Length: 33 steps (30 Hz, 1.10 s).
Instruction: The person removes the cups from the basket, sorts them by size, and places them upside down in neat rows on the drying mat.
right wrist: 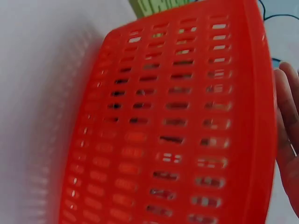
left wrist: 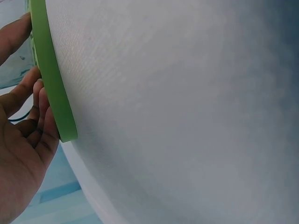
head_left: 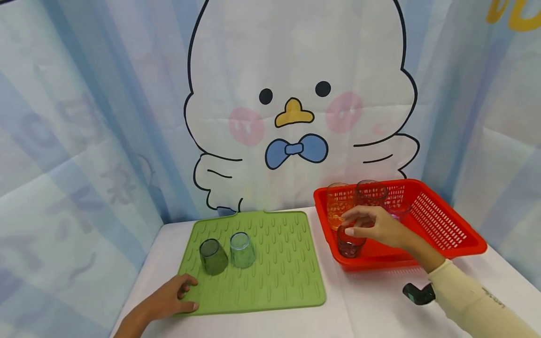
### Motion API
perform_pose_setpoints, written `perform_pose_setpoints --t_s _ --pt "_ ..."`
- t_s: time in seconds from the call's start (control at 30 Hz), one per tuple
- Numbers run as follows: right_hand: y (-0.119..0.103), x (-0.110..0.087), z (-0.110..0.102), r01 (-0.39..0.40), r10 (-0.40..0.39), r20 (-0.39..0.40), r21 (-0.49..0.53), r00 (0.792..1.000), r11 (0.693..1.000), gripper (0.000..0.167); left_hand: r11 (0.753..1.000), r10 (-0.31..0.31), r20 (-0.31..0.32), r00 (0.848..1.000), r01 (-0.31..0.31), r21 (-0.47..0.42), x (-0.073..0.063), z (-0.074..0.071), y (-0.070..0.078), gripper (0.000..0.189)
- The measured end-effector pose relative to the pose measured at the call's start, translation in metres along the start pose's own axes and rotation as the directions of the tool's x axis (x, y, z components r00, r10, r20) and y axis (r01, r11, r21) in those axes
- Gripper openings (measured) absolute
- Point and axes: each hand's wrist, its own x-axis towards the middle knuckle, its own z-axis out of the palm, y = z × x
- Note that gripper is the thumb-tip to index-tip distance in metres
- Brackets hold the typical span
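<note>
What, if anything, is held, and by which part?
Cannot tell if right hand grips the glass beneath it by the rim; left hand just touches the green mat.

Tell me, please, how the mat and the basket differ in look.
The mat is flat and green; the basket is red with raised walls. The mat has ridges, the basket slots. Both rest on the white table and bear glasses.

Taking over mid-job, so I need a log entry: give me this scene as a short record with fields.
Left hand: touching green mat, near left corner
Right hand: at rim of front glass, grip unclear
On mat: dark glass, pale blue glass, side by side
Red basket, right of mat: front glass, orange glass, others partly hidden
</note>
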Motion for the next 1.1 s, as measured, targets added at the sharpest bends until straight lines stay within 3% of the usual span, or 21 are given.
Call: perform_pose_setpoints --t_s 0.27,0.53,0.77,1.1 --pt "0.021 0.000 -0.012 -0.104 0.097 -0.068 -0.110 0.993 0.988 0.038 1.000 0.005 -0.013 1.000 -0.005 -0.004 0.001 0.001 0.000 0.052" --pt "0.030 0.001 -0.014 -0.183 0.171 -0.072 -0.254 0.983 0.950 0.054 1.000 0.002 -0.005 1.000 -0.002 0.006 0.002 0.001 -0.004 0.053" --pt "0.036 0.000 -0.014 -0.254 0.264 -0.015 -0.324 0.965 0.911 0.081 1.000 0.001 0.002 1.000 -0.001 -0.004 0.002 0.001 -0.001 0.052" --pt "0.045 -0.001 -0.009 -0.269 0.319 0.133 -0.300 0.938 0.915 0.090 1.000 -0.009 0.009 1.000 0.009 -0.016 0.002 0.000 -0.001 0.051"
